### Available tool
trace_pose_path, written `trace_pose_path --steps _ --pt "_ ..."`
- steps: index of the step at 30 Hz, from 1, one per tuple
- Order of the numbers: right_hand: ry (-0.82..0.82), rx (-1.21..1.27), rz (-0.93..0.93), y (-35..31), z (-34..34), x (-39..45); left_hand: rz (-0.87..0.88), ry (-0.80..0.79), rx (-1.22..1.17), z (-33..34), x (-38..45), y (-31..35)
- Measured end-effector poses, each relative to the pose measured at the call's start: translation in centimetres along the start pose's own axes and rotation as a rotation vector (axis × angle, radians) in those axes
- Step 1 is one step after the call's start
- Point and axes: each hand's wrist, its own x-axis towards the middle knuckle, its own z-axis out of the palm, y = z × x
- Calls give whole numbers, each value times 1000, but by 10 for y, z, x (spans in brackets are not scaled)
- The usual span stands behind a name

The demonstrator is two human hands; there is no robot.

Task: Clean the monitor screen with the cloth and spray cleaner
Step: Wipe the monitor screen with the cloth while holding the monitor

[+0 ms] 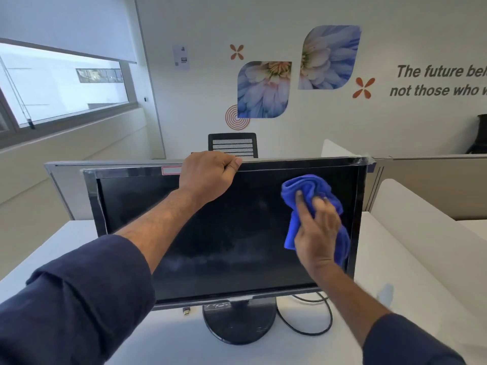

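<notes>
A black monitor [137, 201] stands on a white desk, its dark screen showing pale smears across the lower middle. My left hand [208, 175] grips the monitor's top edge, fingers curled over the bezel. My right hand [316, 230] presses a bunched blue cloth [305, 188] flat against the right side of the screen; the hand looks blurred. No spray cleaner bottle is in view.
The monitor's round base [237, 327] sits on the white desk [66, 248], with a black cable [328, 312] looping to its right and a small gold plug [186, 311] beside the base. A grey partition [421, 180] and a black chair [233, 144] stand behind.
</notes>
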Motion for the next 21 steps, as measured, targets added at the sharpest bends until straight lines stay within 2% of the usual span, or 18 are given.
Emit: trace_pose_path --steps 6,9,12,14,18,21 --pt "-193 -72 -415 -61 23 -80 -9 -15 -1 -2 0 -3" --pt "-315 -118 -595 -45 19 -110 14 -3 4 -1 -1 -3" --pt "-364 -126 -748 -20 10 -105 21 2 -7 -1 -1 -2" --pt "-310 -101 -691 -4 3 -90 15 1 -2 -2 -1 -3" --pt "-108 -23 -199 15 -6 -40 -4 -7 9 -1 -2 -3" --pt "-58 -11 -6 6 -6 -7 -9 -21 -1 0 -1 0"
